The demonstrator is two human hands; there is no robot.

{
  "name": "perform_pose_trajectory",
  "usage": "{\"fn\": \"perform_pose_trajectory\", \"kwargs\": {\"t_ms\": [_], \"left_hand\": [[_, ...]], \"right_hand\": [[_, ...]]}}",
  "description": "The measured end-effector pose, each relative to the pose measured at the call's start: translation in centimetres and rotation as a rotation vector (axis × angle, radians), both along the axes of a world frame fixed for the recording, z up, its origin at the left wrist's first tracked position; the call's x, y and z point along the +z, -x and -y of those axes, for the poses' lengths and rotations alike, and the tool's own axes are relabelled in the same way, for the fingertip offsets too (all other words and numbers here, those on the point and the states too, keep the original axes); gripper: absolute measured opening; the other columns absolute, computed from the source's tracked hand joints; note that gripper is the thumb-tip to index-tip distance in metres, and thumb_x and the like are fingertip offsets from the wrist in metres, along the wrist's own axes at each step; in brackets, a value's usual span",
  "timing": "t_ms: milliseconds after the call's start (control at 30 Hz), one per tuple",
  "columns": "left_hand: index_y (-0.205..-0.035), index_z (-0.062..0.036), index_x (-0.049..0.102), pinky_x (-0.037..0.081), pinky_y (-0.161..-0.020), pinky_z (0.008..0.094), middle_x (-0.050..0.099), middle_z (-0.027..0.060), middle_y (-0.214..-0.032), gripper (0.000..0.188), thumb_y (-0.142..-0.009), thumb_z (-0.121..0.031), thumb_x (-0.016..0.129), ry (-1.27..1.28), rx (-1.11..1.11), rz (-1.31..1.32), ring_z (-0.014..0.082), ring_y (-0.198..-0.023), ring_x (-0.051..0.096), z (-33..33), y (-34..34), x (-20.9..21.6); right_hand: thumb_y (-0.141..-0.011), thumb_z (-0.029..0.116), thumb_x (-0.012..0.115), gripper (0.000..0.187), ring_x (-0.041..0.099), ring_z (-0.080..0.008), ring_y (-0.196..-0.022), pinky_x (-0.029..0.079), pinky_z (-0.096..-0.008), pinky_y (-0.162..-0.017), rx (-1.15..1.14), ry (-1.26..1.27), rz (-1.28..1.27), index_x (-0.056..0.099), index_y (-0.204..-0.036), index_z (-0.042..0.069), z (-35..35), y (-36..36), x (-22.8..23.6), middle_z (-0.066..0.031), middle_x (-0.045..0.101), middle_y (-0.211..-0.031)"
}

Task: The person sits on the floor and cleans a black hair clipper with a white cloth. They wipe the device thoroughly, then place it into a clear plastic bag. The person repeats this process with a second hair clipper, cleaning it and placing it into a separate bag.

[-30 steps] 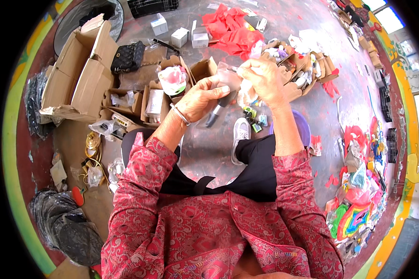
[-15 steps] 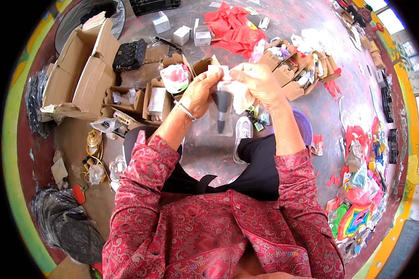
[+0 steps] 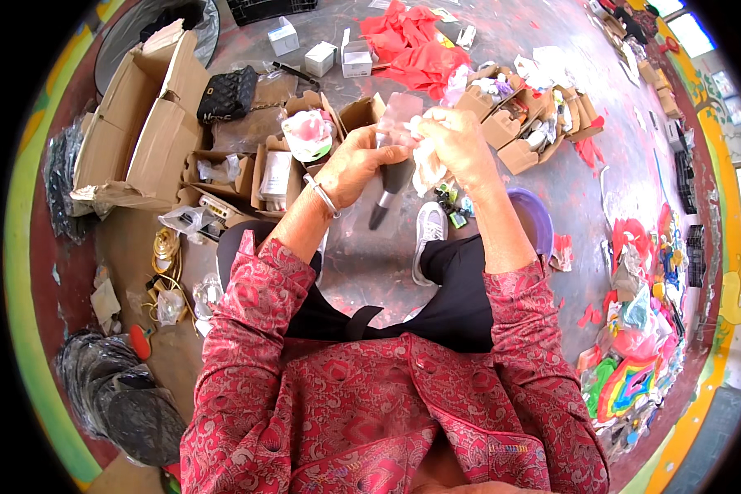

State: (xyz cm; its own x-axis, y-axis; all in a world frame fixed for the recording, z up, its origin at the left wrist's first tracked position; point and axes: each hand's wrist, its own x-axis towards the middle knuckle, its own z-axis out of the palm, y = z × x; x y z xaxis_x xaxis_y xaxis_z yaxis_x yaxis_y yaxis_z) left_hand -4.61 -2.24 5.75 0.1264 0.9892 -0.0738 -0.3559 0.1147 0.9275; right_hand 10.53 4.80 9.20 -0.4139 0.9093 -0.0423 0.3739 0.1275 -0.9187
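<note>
In front of me a makeup brush with dark bristles and a dark handle hangs tilted inside a clear plastic bag. The thumb and fingers of my left hand are closed on this bag, just above the bristles. My right hand is bunched round a crumpled whitish cloth, held close beside the bag's upper part. Its fingertips pinch near the bag, though I cannot tell whether they touch it. Below both hands are the floor and my white shoe.
Open cardboard boxes with small goods stand to the left, beside a black quilted handbag. More filled cartons sit ahead to the right. A purple basin is by my right knee. Red cloth lies farther off.
The brush in its bag has tilted, its handle end swinging left. My left hand has shifted slightly down, and the bag's clear upper part now shows above it. The cloth stays in my right hand.
</note>
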Motion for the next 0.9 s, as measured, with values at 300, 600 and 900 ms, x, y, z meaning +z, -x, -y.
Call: {"fn": "perform_pose_trajectory", "kwargs": {"t_ms": [300, 600, 900], "left_hand": [[-0.094, -0.0062, 0.059, 0.043, -0.072, 0.0235, 0.061, 0.0008, -0.088, 0.019, -0.088, -0.023, 0.053, 0.093, 0.115, 0.143, 0.0092, -0.08, 0.057, -0.4, 0.3, -0.7], [-0.097, -0.0032, 0.055, 0.049, -0.073, 0.035, 0.062, 0.0062, -0.09, 0.019, -0.09, -0.018, 0.045, 0.331, 0.225, 0.408, 0.0173, -0.083, 0.06, -1.1, -0.2, -0.8], [-0.107, -0.0014, 0.053, 0.049, -0.082, 0.0337, 0.061, 0.0098, -0.102, 0.026, -0.094, -0.017, 0.037, 0.272, 0.234, 0.614, 0.0198, -0.094, 0.06, -0.9, -0.4, -1.2]], "right_hand": [[-0.077, 0.015, 0.058, 0.018, 0.053, -0.0086, -0.054, 0.042, -0.0241, -0.052, 0.215, 0.096, -0.172, 0.062, -0.075, -0.002, 0.0, -0.2, 0.2, -0.0037, 0.055, -0.058], [-0.08, 0.018, 0.063, 0.019, 0.057, -0.015, -0.058, 0.045, -0.0297, -0.055, -0.176, -0.374, -0.124, 0.06, -0.078, 0.0, -0.3, -0.2, 1.2, -0.0076, 0.059, -0.067], [-0.071, 0.007, 0.06, 0.012, 0.057, -0.0268, -0.08, 0.047, -0.0357, -0.069, 0.093, -1.022, 0.183, 0.057, -0.083, 0.008, 1.5, 3.1, -0.3, -0.0067, 0.054, -0.084]]}}
